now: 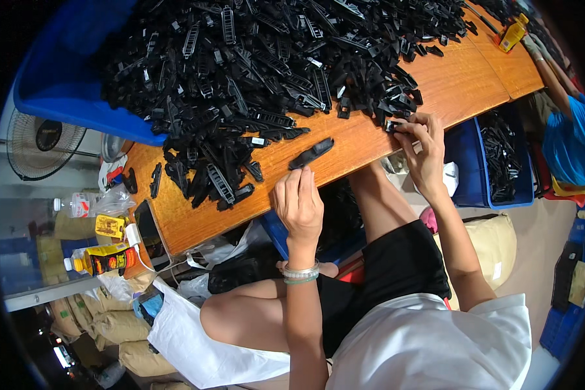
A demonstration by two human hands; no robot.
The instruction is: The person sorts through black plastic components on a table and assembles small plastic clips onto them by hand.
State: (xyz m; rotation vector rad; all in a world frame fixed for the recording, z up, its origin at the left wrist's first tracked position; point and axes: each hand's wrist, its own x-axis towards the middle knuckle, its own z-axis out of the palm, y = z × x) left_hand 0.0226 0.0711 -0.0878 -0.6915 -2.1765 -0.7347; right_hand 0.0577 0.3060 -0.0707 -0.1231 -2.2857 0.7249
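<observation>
My left hand (298,203) is at the table's near edge with its fingers together, closed on the lower end of a long black plastic part (312,154). The part slants up and to the right over bare wood. Farther right, my right hand (425,148) is closed in a pinch, its thumb and index finger at a small black plastic piece (391,125) with a shiny light spot. The fingers cover some of that piece. Beyond both hands spreads a big heap of similar black plastic parts (240,71), several of them ladder-shaped.
A blue bin (65,97) leans at the heap's left, near a fan (45,140). Bottles, one yellow-labelled (104,259), stand left of the wooden table (461,81). Another blue bin (465,162) of black parts stands below at right. A co-worker in a blue shirt (569,143) reaches in at far right.
</observation>
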